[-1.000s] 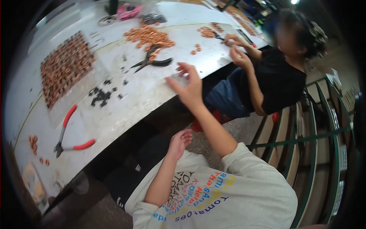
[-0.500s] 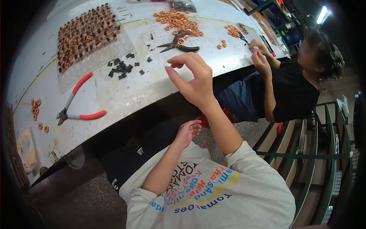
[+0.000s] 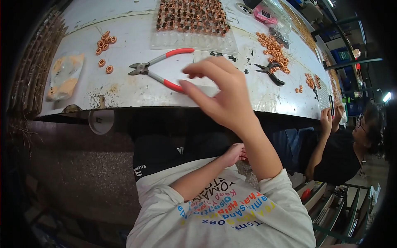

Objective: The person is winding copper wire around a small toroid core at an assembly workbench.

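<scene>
My right hand (image 3: 221, 95) hovers open above the white table's front edge (image 3: 124, 93), fingers spread, thumb and fingertips just right of the red-handled pliers (image 3: 159, 70) lying on the table. It holds nothing. My left hand (image 3: 235, 153) rests low in my lap below the table edge, fingers curled; what it holds, if anything, is hidden. A clear tray of several brown-and-black parts (image 3: 192, 18) lies beyond the pliers. Small black bits (image 3: 219, 54) lie near my fingertips.
Several orange rings (image 3: 104, 45) and a plastic bag (image 3: 65, 76) lie at the left. A pile of orange rings (image 3: 273, 45) and black pliers (image 3: 269, 72) lie to the right. Another person (image 3: 351, 140) in a black shirt sits at the right, hands on the table.
The view has swung left, so the table now fills the top. My right hand has moved toward the red-handled pliers. My left hand stays in my lap.
</scene>
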Demonstrator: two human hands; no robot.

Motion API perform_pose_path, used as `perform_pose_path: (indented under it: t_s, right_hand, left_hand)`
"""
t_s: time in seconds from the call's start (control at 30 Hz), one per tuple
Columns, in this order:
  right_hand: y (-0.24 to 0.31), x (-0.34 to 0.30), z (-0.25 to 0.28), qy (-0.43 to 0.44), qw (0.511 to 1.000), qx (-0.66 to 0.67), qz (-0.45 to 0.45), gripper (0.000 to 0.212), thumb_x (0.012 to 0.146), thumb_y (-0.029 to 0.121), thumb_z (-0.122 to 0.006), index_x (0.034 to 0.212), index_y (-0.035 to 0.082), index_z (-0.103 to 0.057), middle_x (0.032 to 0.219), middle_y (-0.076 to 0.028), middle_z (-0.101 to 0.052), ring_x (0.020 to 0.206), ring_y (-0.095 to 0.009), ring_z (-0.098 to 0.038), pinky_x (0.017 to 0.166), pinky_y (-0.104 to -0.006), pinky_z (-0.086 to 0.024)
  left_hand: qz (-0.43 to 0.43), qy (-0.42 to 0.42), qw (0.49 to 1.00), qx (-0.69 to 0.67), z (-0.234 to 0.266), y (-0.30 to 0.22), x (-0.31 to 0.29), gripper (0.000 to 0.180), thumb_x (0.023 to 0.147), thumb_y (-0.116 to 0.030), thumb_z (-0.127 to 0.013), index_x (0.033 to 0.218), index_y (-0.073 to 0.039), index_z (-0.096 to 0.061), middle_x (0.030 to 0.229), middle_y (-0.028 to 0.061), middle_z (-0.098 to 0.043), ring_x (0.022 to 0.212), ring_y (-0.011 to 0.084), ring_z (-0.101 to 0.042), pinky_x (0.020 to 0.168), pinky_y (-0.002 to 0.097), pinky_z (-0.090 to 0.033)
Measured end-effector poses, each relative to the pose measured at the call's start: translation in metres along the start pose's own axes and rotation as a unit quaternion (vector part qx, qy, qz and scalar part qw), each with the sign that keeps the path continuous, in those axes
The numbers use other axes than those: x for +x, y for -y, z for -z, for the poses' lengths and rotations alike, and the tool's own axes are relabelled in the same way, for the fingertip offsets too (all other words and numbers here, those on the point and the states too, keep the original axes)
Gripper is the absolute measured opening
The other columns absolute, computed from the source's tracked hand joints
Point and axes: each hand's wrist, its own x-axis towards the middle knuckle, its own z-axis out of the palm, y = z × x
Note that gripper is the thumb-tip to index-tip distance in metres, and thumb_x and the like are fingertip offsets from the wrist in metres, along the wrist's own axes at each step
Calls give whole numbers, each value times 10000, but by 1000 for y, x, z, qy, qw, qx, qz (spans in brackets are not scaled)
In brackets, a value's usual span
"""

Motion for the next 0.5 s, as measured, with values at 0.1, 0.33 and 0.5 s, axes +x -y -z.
perform_pose_path:
  t_s: [0.1,0.33,0.5]
  right_hand:
    - [20,23,-35,5,1000,11,-6,128,752,73,-716,846,-6,-677,765,-69,-645,646,-169,-569,608,-261,-471]
    - [33,85,-121,51,986,35,-152,345,722,240,-710,742,-102,-673,566,-142,-620,529,-262,-587,540,-343,-497]
    - [15,98,-132,47,973,83,-212,239,694,181,-676,649,-49,-629,672,-233,-604,587,-389,-559,598,-438,-503]
  left_hand:
    - [-30,7,1000,6,-12,-18,-25,412,953,-348,-514,1249,-64,-542,1129,77,-638,961,177,-610,791,304,-487]
    - [-85,11,977,195,-18,-64,-85,342,990,-142,-454,1312,-37,-504,1219,89,-596,1121,207,-558,924,362,-469]
    - [-128,157,957,210,10,-32,-15,384,942,-115,-521,1313,-21,-491,1163,105,-619,1035,205,-601,888,332,-503]
